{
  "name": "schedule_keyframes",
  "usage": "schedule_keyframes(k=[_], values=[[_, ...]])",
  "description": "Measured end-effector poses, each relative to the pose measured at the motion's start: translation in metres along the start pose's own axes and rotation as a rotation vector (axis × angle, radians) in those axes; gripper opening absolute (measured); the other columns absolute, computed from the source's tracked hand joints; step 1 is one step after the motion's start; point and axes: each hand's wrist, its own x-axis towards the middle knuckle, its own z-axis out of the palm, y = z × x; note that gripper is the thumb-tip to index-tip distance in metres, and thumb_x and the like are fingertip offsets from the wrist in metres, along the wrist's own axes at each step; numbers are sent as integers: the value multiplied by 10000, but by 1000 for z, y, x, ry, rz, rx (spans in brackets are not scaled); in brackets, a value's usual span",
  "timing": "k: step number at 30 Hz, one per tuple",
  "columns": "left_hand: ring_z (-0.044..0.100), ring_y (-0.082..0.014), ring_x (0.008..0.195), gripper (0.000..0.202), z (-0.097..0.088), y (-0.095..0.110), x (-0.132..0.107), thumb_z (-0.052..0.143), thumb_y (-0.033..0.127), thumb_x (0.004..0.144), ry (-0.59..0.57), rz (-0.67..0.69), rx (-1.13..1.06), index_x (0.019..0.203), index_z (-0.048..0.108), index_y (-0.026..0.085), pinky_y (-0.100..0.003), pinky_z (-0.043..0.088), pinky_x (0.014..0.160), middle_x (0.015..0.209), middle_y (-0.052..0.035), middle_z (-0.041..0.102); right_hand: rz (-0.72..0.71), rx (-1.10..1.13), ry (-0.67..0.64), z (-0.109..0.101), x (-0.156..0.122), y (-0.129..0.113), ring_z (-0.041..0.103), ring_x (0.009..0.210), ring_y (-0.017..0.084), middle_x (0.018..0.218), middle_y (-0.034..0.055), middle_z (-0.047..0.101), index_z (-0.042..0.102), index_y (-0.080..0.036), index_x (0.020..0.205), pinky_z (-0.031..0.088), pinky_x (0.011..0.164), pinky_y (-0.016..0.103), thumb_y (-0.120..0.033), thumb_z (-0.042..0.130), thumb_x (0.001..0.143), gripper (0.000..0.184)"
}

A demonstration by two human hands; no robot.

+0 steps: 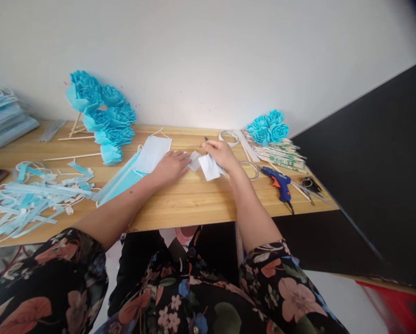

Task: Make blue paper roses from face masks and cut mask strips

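Observation:
My left hand [172,168] lies flat on the table, fingers stretched out. Its fingertips touch a small white square [194,161] of thin material. My right hand [222,154] is closed, with several white fabric pieces [210,168] hanging below its palm. A thin dark tip [206,138], perhaps of a pen, sticks up at its fingers; the rest is hidden. Left of my left hand lie a white face mask piece [154,153] with ear loops and light blue mask strips [115,185].
Blue fabric flowers [112,125] on sticks stand at back left; more flowers [269,127] rest on wrapped sticks [284,155]. A glue gun [279,181], a tape roll [229,137] and scissors [251,170] lie right. Mask scraps [30,204] and stacked masks [6,116] lie left.

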Motion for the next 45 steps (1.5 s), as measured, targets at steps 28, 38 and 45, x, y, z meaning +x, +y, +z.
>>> schedule_keyframes(k=[28,38,45], values=[[651,-246,923,339,2,7,12,563,77,784,235,-335,-401,1077,697,184,-393,507,881,981,-77,704,32,182,163,4,-45,37,617,794,169,973,36,759,794,-211,1096,445,710,294,-496,614,870,406],[650,-195,863,477,-5,8,12,707,315,738,362,-458,-1020,1183,676,146,-351,540,804,1017,-84,698,192,631,228,-10,-46,4,386,497,91,558,-54,479,775,-184,1047,281,467,241,-640,742,740,550],[669,-223,803,666,-18,12,7,520,736,881,328,-402,-1143,940,757,117,-362,545,788,915,-144,754,49,590,147,-3,-21,-26,403,522,100,611,-45,480,732,-229,1171,320,484,245,-710,678,805,607]])
